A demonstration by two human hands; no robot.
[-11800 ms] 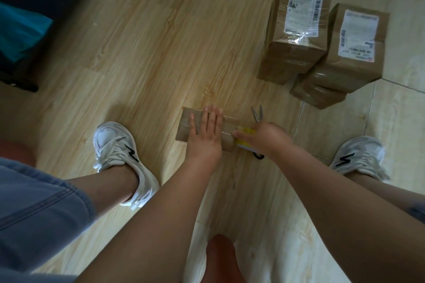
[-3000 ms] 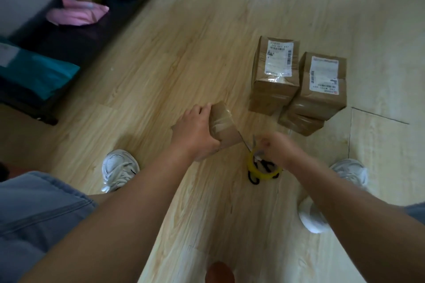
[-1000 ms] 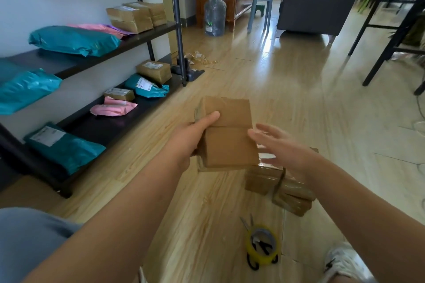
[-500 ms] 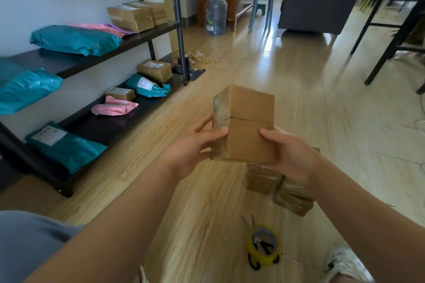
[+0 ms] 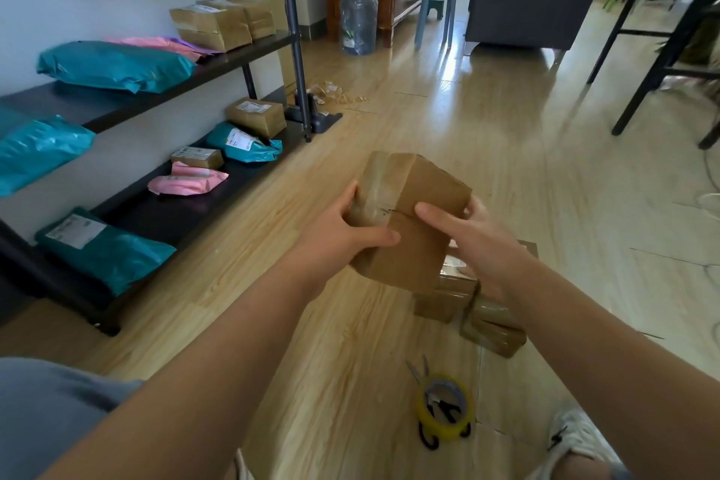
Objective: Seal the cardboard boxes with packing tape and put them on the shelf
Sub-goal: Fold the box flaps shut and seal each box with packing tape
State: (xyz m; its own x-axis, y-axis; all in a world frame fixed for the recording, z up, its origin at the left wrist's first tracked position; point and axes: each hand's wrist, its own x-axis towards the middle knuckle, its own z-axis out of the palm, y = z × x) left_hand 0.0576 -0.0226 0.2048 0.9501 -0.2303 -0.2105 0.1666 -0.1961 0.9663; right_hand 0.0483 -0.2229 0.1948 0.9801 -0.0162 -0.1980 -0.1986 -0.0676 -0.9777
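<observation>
A small brown cardboard box (image 5: 417, 222) is held up in the air in front of me, tilted, with clear tape across its left end. My left hand (image 5: 339, 234) grips its left end, thumb on the near face. My right hand (image 5: 479, 242) grips its right side, thumb lying on the front. Below them, a stack of taped boxes (image 5: 483, 312) stands on the floor. A yellow tape roll (image 5: 446, 407) lies on the floor with black-handled scissors (image 5: 436, 401) through it. The black shelf (image 5: 183, 207) runs along the left wall.
The shelf holds teal mailer bags (image 5: 113, 64), pink bags (image 5: 187, 183) and a few brown boxes (image 5: 218, 25). A water jug (image 5: 358, 19), a stool (image 5: 438, 8), a dark sofa (image 5: 533, 0) and black table legs (image 5: 662, 47) stand farther back. My shoe (image 5: 576, 444) is at the lower right.
The box has been lifted off the floor and my view has risen to the room. In the last half second both hands turned the box, tilting its taped end toward me.
</observation>
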